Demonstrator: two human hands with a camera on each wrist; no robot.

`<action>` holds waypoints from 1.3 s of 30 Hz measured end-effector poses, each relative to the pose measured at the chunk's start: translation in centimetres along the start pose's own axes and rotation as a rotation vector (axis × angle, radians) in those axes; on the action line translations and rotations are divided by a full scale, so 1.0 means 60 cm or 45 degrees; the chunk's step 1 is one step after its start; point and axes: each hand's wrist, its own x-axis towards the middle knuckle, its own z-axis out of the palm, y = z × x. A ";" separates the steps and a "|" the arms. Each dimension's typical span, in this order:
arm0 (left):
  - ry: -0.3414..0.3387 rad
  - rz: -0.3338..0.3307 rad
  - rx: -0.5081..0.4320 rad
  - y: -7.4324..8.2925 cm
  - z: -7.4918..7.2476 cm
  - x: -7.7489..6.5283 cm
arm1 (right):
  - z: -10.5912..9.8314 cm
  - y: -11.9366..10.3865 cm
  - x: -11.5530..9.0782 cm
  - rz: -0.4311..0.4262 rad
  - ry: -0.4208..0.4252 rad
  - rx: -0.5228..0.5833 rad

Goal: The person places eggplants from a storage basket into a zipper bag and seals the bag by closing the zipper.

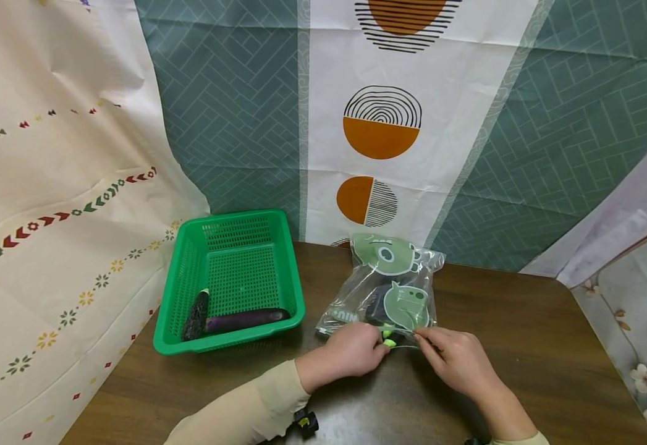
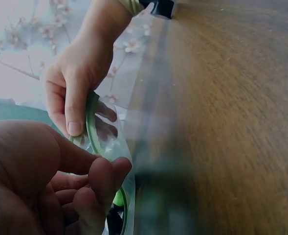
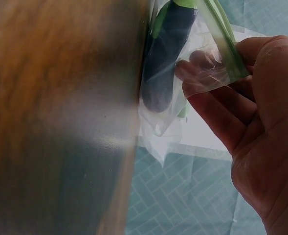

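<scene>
A clear zip bag (image 1: 356, 290) with green cartoon prints lies on the table, its mouth toward me. Inside is a dark eggplant (image 3: 168, 56) with a green cap, and bright green stem ends show near the opening in the head view. My left hand (image 1: 353, 349) pinches the bag's rim near the middle of the mouth. With thumb and fingers, my right hand (image 1: 456, 358) grips the right corner of the mouth by its green zip strip (image 3: 224, 36). Between the hands the rim bows apart in the left wrist view.
Left of the bag stands a green plastic basket (image 1: 295, 272). It holds a long purple eggplant (image 1: 245, 320) and a dark, rough-skinned vegetable (image 1: 195, 318) with a pale tip. Patterned cloths hang behind and left of the brown wooden table (image 1: 501, 309); a flowered panel (image 1: 634, 334) borders its right.
</scene>
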 end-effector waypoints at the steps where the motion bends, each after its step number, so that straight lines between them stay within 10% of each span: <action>1: -0.019 -0.018 -0.005 0.004 -0.007 -0.001 | 0.000 0.000 0.000 0.001 -0.001 0.002; 10: -0.079 -0.091 -0.086 0.031 -0.060 -0.013 | -0.001 0.000 0.002 0.005 0.000 0.001; 25: -0.189 -0.174 -0.450 0.028 -0.064 -0.013 | 0.000 0.000 0.002 0.002 -0.006 -0.004; 39: -0.009 -0.141 -0.106 0.027 -0.037 0.003 | 0.000 -0.001 0.001 -0.010 0.000 -0.004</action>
